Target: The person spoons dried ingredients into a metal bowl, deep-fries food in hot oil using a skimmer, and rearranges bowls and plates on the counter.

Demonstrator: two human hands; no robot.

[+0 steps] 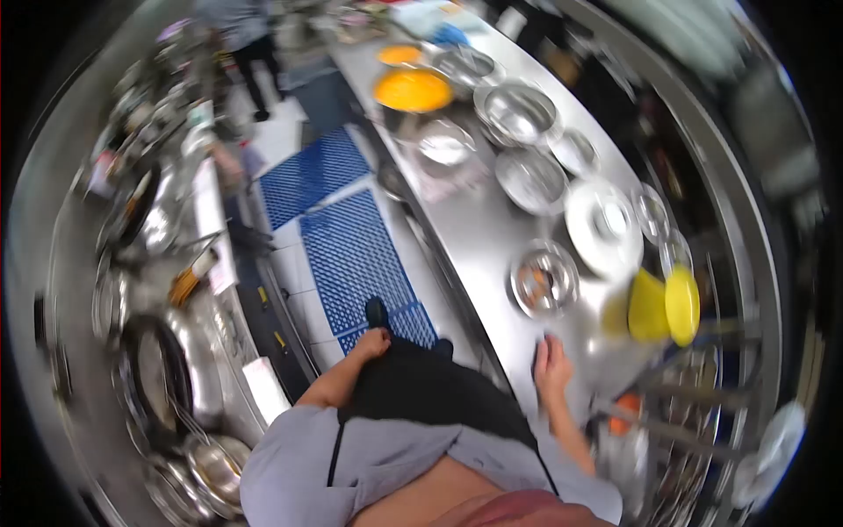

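Note:
My left hand [378, 342] hangs in front of my dark apron [430, 378], above the floor mat. Its fingers are curled in, and nothing shows in them. Over the near edge of the steel counter [465, 228] is my right hand [553, 367], fingers stretched forward and holding nothing I can see. Just beyond it stands a round steel bowl [566, 263] with some orange-brown pieces [537, 285] inside; hand and bowl are apart. A large white lid-like round piece [580, 233] with a raised centre lies further right, beside yellow containers [648, 307].
Steel bowls [531, 180] and an orange-filled bowl [413, 90] line the counter's far part. Blue perforated mats [356, 255] cover the aisle. At left, a worktop holds a dark wok [132, 369] and steel pans [215, 465]. A person [241, 39] stands far up the aisle.

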